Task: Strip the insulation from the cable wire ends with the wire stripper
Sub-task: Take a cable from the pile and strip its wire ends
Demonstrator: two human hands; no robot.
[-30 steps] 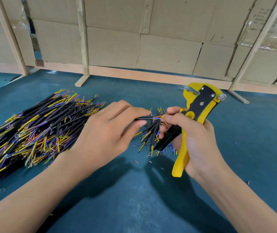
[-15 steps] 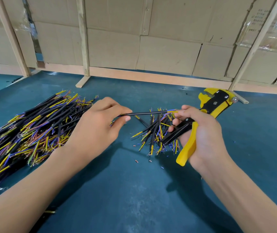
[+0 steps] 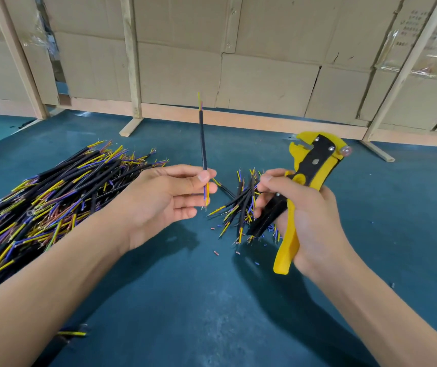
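Observation:
My left hand (image 3: 164, 200) pinches one black cable (image 3: 203, 144) near its lower end between thumb and fingers. The cable stands almost upright, with yellow and blue wire ends at its top and below my fingers. My right hand (image 3: 299, 210) grips the handles of the yellow and black wire stripper (image 3: 310, 165), whose jaws point up and away. The stripper is apart from the held cable, to its right. Between my hands a small heap of cables (image 3: 241, 205) lies on the table.
A large pile of black cables (image 3: 48, 197) with yellow and blue ends lies at the left on the teal table (image 3: 212, 300). Small bits of cut insulation (image 3: 216, 252) lie near the small heap. Wooden posts and cardboard panels (image 3: 265, 75) line the far edge.
My left hand turned the cable from lying across towards my right hand to standing upright. My right hand let go of its end and moved slightly right with the stripper.

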